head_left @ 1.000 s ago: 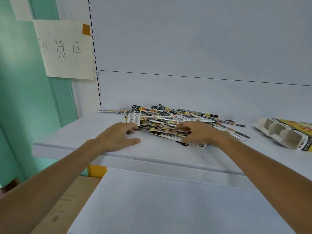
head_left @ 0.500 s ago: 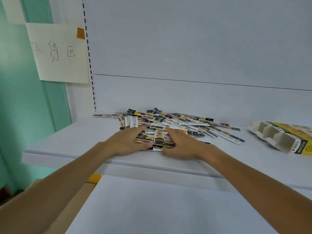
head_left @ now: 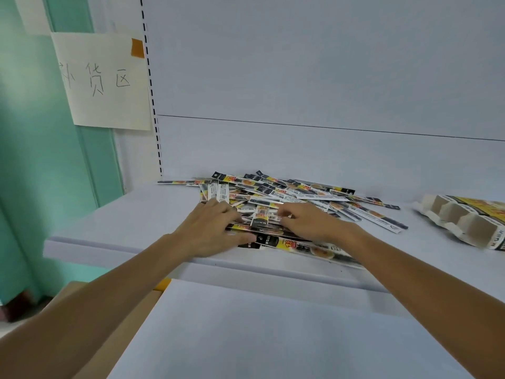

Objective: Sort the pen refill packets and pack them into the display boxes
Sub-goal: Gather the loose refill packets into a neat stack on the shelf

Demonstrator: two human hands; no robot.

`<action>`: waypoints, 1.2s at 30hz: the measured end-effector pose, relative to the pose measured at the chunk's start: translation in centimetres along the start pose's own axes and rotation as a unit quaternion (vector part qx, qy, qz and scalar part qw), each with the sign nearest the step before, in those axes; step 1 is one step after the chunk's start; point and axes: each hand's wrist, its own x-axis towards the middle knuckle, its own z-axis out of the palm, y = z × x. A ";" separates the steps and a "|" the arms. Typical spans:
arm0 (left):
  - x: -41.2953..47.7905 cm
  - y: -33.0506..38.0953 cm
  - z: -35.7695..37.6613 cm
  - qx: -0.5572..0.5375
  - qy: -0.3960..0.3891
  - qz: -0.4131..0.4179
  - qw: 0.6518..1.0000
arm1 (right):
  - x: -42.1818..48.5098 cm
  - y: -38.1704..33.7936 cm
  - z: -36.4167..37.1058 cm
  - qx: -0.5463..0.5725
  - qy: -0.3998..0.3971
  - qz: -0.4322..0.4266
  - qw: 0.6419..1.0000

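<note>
"White shelf against a pale back panel, with a green wall and a handwritten paper sign off to your left. The pen refill packets lie in one loose, criss-crossed pile in the middle of it."

"Which step is this, then?"

"Sorting, by the look of it, and early. Your left hand lies flat on the near left edge of the pile, fingers straight and a little spread, thumb along the front packets. Your right hand is on the middle of the pile with fingers bent and tips on the packets. Whether they pinch one, I cannot tell."

"And the display box?"

"Well apart to your right on the same shelf. The display box lies on its side, its open compartments turned toward the pile, and I can see nothing in them. Nothing looks packed yet."

"Next move?"

"Probably squaring up a bundle that faces one way, ends level. The packets look thin and slick, so gather them between both hands rather than lifting by one corner — otherwise they may fan out and slip off the front edge."
</note>
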 end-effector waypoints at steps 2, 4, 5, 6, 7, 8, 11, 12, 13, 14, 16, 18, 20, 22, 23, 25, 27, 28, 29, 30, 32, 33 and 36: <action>0.0 0.3 0.2 -0.011 -0.014 -0.009 1.000 | 0.0 -0.2 0.5 -0.018 0.026 -0.029 0.999; 0.1 0.7 0.2 -0.020 -0.024 -0.028 0.999 | -0.1 -0.9 1.1 -0.047 0.040 -0.073 0.995; 0.2 0.7 0.1 -0.024 -0.030 -0.037 0.999 | -0.1 -1.2 1.2 -0.041 0.037 -0.093 0.994; 0.3 0.8 0.1 -0.026 -0.038 -0.044 0.998 | -0.3 -1.6 1.1 -0.017 0.030 -0.104 0.994; 0.4 0.8 0.1 -0.028 -0.044 -0.049 0.997 | -0.4 -1.9 0.9 0.020 0.026 -0.100 0.994; 0.5 0.7 0.1 -0.030 -0.049 -0.056 0.997 | -0.4 -2.0 0.5 0.059 0.031 -0.085 0.994; 0.3 0.7 0.2 -0.051 -0.044 -0.068 0.995 | 0.4 -0.7 -0.8 0.105 0.103 -0.040 0.988; 0.2 0.8 0.2 -0.059 -0.042 -0.066 0.995 | 0.9 0.1 -1.2 0.099 0.126 -0.028 0.987; 0.0 0.9 0.1 -0.070 -0.041 -0.060 0.995 | 1.4 1.0 -1.6 0.082 0.137 -0.014 0.987; -0.2 1.0 0.0 -0.088 -0.038 -0.052 0.994 | 2.0 1.9 -1.9 0.057 0.132 0.002 0.990; -0.3 1.2 -0.2 -0.127 -0.021 -0.025 0.991 | 3.0 2.9 -2.0 0.019 0.095 0.031 0.995; 0.0 1.2 0.0 -0.138 0.001 -0.006 0.990 | 3.6 3.0 -1.6 0.009 0.048 0.039 0.998; 0.5 0.8 0.2 -0.139 0.019 -0.011 0.990 | 4.2 2.8 -0.9 -0.018 0.016 0.029 0.999; 0.9 0.4 0.4 -0.145 0.036 -0.016 0.989 | 4.7 2.8 -0.4 -0.032 0.022 0.018 0.999; 1.0 0.2 0.3 -0.146 0.049 -0.017 0.988 | 4.9 2.8 -0.4 -0.035 0.026 0.017 0.999; 1.0 -0.1 0.2 -0.146 0.078 -0.026 0.986 | 5.0 3.0 -0.6 -0.055 0.021 0.013 0.998; 1.0 -0.4 0.1 -0.154 0.098 -0.038 0.982 | 5.2 3.3 -0.6 -0.073 0.038 -0.002 0.997; 1.0 -0.6 0.1 -0.161 0.103 -0.040 0.981 | 5.3 3.5 -0.6 -0.080 0.055 -0.006 0.995; 1.0 -0.7 0.1 -0.171 0.107 -0.041 0.979 | 5.4 3.5 -0.6 -0.084 0.074 -0.005 0.994; 0.9 -0.8 0.1 -0.183 0.107 -0.043 0.976 | 5.4 3.6 -0.5 -0.085 0.090 -0.002 0.992; 0.8 -0.8 -0.1 -0.213 0.114 -0.045 0.969 | 5.3 3.8 -0.8 -0.069 0.123 0.009 0.990; 0.8 -0.7 -0.3 -0.230 0.124 -0.047 0.964 | 5.1 3.8 -1.0 -0.057 0.136 0.014 0.989; 0.9 -0.3 -1.3 -0.296 0.188 -0.073 0.934 | 4.4 4.1 -1.9 -0.042 0.160 0.017 0.986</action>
